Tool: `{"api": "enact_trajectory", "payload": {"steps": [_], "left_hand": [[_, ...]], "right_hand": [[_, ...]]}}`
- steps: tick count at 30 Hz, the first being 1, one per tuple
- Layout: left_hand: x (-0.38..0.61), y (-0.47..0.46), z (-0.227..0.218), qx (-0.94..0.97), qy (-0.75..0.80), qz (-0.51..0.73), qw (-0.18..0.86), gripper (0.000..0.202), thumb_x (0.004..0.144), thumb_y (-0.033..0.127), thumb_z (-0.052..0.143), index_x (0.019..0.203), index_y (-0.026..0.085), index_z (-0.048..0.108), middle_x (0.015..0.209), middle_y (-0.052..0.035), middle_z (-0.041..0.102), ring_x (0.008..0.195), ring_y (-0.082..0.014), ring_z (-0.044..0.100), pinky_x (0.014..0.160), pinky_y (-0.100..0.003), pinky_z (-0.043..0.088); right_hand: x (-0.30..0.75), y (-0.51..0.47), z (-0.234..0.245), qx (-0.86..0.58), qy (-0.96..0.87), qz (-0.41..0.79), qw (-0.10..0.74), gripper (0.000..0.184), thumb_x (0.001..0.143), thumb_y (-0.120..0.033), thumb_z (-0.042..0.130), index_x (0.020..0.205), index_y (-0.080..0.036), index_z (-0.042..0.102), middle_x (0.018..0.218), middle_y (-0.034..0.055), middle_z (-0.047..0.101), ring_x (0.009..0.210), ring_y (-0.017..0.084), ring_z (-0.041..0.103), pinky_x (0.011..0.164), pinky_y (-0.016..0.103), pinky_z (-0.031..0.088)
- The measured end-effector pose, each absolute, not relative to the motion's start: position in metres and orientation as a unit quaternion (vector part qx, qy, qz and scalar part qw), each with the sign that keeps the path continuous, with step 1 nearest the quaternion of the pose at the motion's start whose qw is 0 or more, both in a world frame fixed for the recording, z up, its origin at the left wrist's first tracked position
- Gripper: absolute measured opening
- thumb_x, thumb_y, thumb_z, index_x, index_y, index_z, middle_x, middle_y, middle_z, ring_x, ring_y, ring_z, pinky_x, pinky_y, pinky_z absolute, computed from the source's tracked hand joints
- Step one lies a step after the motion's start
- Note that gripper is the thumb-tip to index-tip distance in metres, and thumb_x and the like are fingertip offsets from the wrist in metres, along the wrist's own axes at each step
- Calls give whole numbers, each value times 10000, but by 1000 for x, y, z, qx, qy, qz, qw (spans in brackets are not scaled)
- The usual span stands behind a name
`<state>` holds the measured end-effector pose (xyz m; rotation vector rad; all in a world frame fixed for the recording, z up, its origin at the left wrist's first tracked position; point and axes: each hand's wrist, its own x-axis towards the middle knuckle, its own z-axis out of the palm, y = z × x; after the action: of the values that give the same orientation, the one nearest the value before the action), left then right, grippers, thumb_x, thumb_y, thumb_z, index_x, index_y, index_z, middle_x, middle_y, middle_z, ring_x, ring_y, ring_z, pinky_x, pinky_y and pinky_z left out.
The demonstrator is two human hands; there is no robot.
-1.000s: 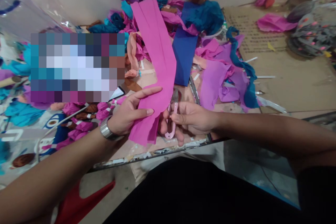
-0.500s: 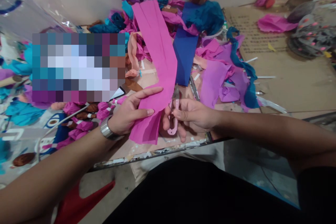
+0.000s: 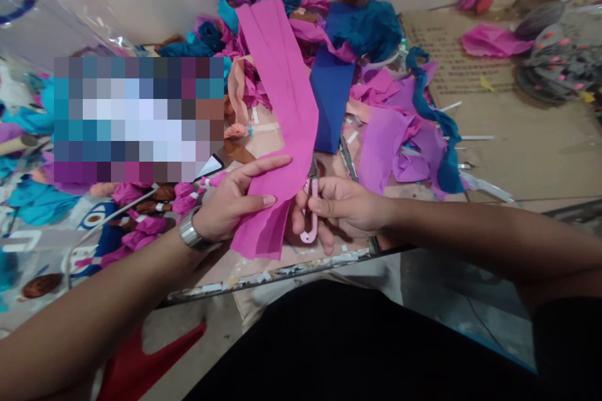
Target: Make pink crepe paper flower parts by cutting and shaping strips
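Left hand (image 3: pixel 230 200): pinches the magenta paper strip (image 3: pixel 286 100) near its near end, thumb pressed on the top face and index finger stretched along the strip's left edge. A metal wristwatch (image 3: pixel 190 233) sits on that wrist.

Right hand (image 3: pixel 350 207): closed around the pink snips (image 3: pixel 310 216), thumb on top. The handle loop lies nearest the person and the blades point away toward the far wall, meeting the strip's right edge.

Strip position: centre of the scene, held above the worktable (image 3: pixel 263 279), between the two hands at its near end. Its long axis runs near to far. From the near end it rises to the right, bends level with the hands, then leans left toward the far wall.

Strip appearance: bright magenta, matte, with lengthwise folds. The near end hangs in two flaps below the left hand.

Surroundings: a dark blue sheet (image 3: pixel 332 100) lies just right of the strip, with purple scraps (image 3: pixel 385 138) further right. Teal crumpled paper (image 3: pixel 369 28) lies at the far side.
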<state>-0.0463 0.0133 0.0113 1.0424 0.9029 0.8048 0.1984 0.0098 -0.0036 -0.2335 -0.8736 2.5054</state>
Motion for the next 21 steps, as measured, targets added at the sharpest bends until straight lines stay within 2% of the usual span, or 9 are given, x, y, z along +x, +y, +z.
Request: {"api": "enact_trajectory", "payload": {"steps": [6, 13, 17, 21], "left_hand": [[-45, 14, 13, 461, 401, 363, 703, 654, 766, 218, 926, 1391, 262, 741, 1248, -91, 802, 965, -202, 787, 815, -244, 625], [-46, 13, 13, 474, 384, 356, 708, 742, 762, 276, 934, 1462, 255, 689, 1165, -101, 809, 999, -263, 790, 902, -341, 630], [-47, 13, 12, 477, 377, 343, 716, 770, 785, 291, 918, 1507, 255, 652, 1160, -108, 806, 1012, -272, 787, 899, -352, 630], [-46, 13, 13, 491, 384, 355, 697, 695, 774, 274, 929, 1435, 270, 716, 1213, -95, 802, 1099, -270, 771, 926, -322, 621]], "right_hand": [[198, 9, -6, -89, -311, 916, 237, 353, 966, -428, 805, 1070, -151, 613, 972, 48, 803, 623, 108, 746, 630, 263, 693], [201, 10, -5, -103, -312, 916, 231, 388, 958, -448, 809, 1127, -162, 608, 989, 59, 792, 642, 110, 730, 649, 288, 694], [202, 11, -3, -94, -312, 916, 234, 358, 979, -421, 790, 1122, -152, 602, 1005, 59, 791, 636, 101, 730, 620, 251, 676], [203, 14, -2, -99, -317, 913, 237, 363, 974, -422, 796, 1123, -156, 601, 994, 60, 797, 636, 106, 736, 574, 219, 647]]}}
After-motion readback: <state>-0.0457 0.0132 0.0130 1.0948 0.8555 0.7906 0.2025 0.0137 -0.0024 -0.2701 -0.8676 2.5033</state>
